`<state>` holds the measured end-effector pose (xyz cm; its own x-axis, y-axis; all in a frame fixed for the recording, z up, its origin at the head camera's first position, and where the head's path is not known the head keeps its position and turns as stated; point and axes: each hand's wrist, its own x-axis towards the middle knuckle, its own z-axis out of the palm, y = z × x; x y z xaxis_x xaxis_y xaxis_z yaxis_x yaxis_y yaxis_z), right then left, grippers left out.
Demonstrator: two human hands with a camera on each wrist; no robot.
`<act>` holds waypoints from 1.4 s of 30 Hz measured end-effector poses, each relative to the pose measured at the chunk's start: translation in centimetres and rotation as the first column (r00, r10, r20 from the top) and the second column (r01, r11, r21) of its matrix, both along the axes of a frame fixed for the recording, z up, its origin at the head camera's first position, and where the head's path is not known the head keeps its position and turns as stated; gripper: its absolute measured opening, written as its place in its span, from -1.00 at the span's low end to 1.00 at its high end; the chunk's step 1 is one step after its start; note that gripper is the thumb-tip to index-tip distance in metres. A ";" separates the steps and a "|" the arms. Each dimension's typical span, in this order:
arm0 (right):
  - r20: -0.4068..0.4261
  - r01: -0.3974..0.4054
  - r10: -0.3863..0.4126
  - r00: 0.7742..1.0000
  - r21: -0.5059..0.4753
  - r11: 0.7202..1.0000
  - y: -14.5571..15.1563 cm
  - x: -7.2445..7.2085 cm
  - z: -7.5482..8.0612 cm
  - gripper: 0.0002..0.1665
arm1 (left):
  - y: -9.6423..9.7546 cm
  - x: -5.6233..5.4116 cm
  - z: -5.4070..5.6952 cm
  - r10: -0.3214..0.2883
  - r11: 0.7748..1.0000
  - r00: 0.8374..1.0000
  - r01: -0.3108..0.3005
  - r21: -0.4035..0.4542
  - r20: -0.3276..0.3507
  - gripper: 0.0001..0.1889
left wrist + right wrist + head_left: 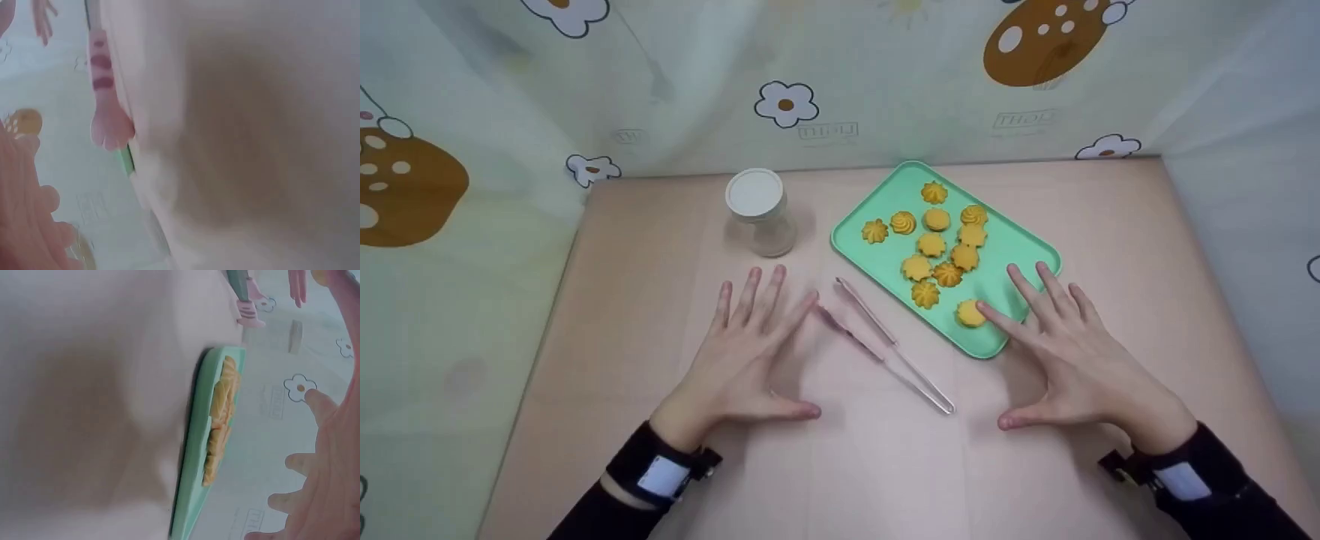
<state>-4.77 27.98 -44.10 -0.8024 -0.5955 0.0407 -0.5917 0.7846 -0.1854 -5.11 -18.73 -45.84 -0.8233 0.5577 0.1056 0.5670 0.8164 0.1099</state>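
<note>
My left hand (742,360) is held over the table with its fingers spread, left of a pair of tongs (900,360). The tongs have pink paw-shaped tips, one seen close in the left wrist view as a paw tip (109,121). With fingers spread too, my right hand (1072,360) hovers by the right end of a green tray (870,262); its index fingertip overlaps a cookie (970,313) in the head view, and contact cannot be told. Several more flower-shaped and swirled cookies (219,410) lie on the tray. Neither hand holds anything.
A clear jar (772,236) with a white lid (755,193) stands at the back left of the table (660,225). Behind the table hangs a curtain (697,75) printed with flowers and brown spotted shapes. Each wrist wears a black strap (649,465).
</note>
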 end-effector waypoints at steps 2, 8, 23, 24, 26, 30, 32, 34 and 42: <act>-0.002 0.012 -0.012 1.000 -0.007 1.000 -0.1 -0.5 0.0 0.69 | -0.3 -0.7 0.3 0.045 0.999 0.999 -0.045 0.023 0.011 0.51; -0.009 0.039 -0.040 0.999 -0.032 0.999 -0.8 -2.3 -0.3 0.66 | -1.3 -3.0 1.0 0.224 0.960 0.965 -0.243 0.142 0.135 0.65; 0.081 0.131 -0.117 0.990 -0.197 0.972 -3.2 -7.2 -1.3 0.61 | -1.9 -12.1 -1.7 0.357 0.571 0.815 -0.577 0.584 0.456 0.40; 0.086 0.136 -0.121 0.989 -0.201 0.970 -3.4 -7.4 -1.3 0.61 | -1.7 -12.4 -1.9 0.356 0.544 0.816 -0.577 0.609 0.455 0.38; 0.096 0.144 -0.126 0.987 -0.209 0.967 -3.7 -7.7 -1.2 0.60 | -1.2 -12.9 -2.2 0.351 0.485 0.816 -0.579 0.656 0.460 0.36; 0.112 0.145 -0.121 0.986 -0.230 0.962 -4.3 -7.8 -0.7 0.60 | -0.6 -13.7 -3.0 0.339 0.392 0.815 -0.577 0.717 0.471 0.32; 0.114 0.137 -0.112 0.987 -0.242 0.961 -4.6 -7.7 -0.4 0.61 | -0.3 -14.0 -3.4 0.343 0.370 0.812 -0.579 0.727 0.472 0.32; 0.107 0.129 -0.104 0.989 -0.254 0.959 -4.9 -7.4 0.0 0.62 | -0.1 -14.2 -3.7 0.351 0.360 0.807 -0.584 0.727 0.474 0.31; 0.062 0.088 -0.073 0.995 -0.291 0.953 -5.8 -6.5 1.9 0.63 | 0.8 -14.7 -3.7 0.338 0.337 0.822 -0.561 0.756 0.459 0.16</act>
<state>-11.30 22.23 -42.18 -0.8525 -0.4968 0.1622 -0.5130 0.7361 -0.4416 -19.83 -17.94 -49.54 -0.9788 -0.1829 0.0927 0.0188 0.3700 0.9288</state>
